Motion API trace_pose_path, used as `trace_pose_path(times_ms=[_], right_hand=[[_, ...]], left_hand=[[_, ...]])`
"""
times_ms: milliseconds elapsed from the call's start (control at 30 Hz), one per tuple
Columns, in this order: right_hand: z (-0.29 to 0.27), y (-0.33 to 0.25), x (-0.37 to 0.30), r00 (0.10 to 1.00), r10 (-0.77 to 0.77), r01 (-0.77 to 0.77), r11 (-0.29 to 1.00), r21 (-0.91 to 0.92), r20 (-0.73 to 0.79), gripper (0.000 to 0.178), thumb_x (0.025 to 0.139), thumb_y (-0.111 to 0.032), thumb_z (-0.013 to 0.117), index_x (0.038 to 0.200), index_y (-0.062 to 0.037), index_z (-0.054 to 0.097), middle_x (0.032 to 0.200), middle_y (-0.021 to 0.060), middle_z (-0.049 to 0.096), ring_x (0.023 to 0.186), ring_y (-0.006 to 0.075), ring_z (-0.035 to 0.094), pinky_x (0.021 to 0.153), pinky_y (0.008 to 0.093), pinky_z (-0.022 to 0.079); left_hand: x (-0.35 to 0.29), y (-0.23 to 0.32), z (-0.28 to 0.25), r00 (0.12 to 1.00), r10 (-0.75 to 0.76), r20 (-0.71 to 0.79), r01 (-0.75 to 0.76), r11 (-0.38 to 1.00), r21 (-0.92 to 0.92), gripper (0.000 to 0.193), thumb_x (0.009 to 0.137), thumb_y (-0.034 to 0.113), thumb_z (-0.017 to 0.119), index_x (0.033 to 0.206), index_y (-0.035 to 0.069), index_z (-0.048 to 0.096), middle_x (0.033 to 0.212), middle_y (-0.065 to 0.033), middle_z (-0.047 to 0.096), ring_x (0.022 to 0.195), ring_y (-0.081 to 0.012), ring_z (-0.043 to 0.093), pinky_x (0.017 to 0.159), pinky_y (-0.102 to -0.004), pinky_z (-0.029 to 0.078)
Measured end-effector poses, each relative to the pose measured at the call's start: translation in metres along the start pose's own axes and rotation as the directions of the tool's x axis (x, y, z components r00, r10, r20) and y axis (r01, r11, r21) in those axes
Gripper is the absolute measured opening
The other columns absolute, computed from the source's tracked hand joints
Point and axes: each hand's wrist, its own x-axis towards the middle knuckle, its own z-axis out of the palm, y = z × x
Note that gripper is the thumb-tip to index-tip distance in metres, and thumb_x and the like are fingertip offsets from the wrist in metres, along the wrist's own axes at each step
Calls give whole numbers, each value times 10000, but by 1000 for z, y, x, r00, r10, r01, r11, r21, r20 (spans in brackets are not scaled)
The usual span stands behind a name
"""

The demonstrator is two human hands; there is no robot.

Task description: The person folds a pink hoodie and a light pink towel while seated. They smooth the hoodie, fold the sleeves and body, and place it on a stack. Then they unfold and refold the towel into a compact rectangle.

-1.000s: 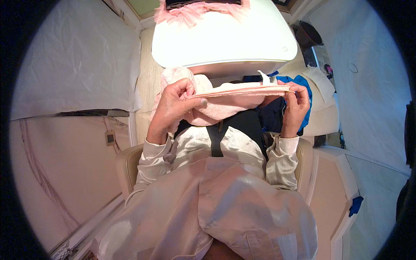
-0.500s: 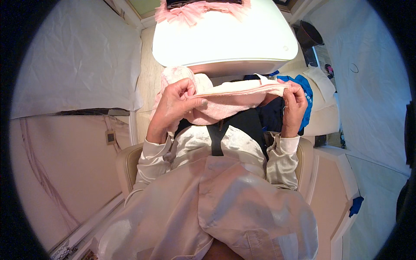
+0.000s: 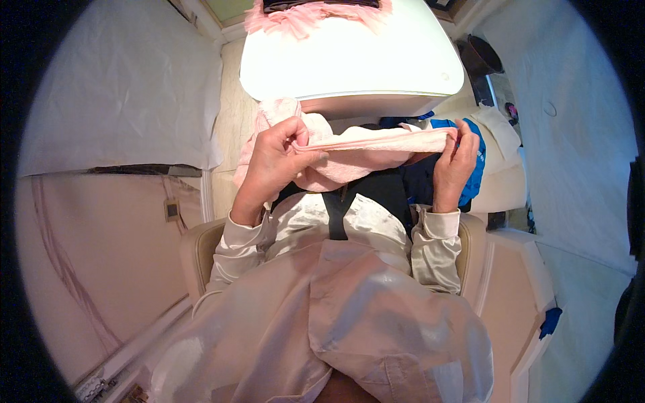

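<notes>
White tag sunk lower; left hand, right hand: grip pinching pink towel; white table, blue cloth beyond.

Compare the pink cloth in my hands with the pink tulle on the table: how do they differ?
The cloth looks thick and fuzzy; the tulle looks thin and ruffled. The cloth's edge is drawn out between the left hand and right hand; the tulle lies untouched at the far side of the white table. Both are pink.
</notes>
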Motion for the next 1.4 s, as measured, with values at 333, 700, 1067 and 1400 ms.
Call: trace_pose_path(times_ms=[333, 700, 1067, 1400], right_hand=[[-30, -9, 51, 879, 356, -10, 680, 733, -318, 109, 1035, -138, 549, 1084, -49, 511, 1024, 117, 651, 884, 175, 623, 750, 327, 547], [9, -98, 30, 789, 450, -399, -146, 905, 420, 133, 1032, -216, 564, 1059, -91, 526, 811, 37, 562, 594, 106, 498, 527, 238, 453], [-17, -172, 16, 528, 227, -847, 204, 491, 818, 242, 1035, -275, 526, 1143, -72, 602, 812, 5, 572, 616, 63, 506, 528, 201, 409], [42, -131, -40, 611, -108, -774, 126, 620, 784, 73, 1050, -156, 540, 1035, -84, 536, 903, -41, 517, 756, 35, 476, 661, 189, 395]], left_hand=[[-33, 51, 59, 760, 173, 626, -228, 974, 8, 291, 814, 161, 814, 789, 50, 546, 721, 19, 509, 672, -70, 482, 607, -235, 393], [-43, 55, 118, 532, 255, 807, -90, 965, -245, 163, 828, 101, 752, 945, 15, 678, 823, -36, 666, 763, -106, 624, 692, -269, 503], [32, 62, -7, 977, 196, 81, -70, 659, -748, 160, 1003, 168, 620, 1068, 22, 609, 728, -68, 642, 393, -57, 471, 433, -184, 451], [53, 13, 32, 985, 67, -159, -154, 755, -637, 134, 961, 135, 668, 1018, 26, 616, 756, -46, 622, 464, -63, 502, 424, -192, 385]])
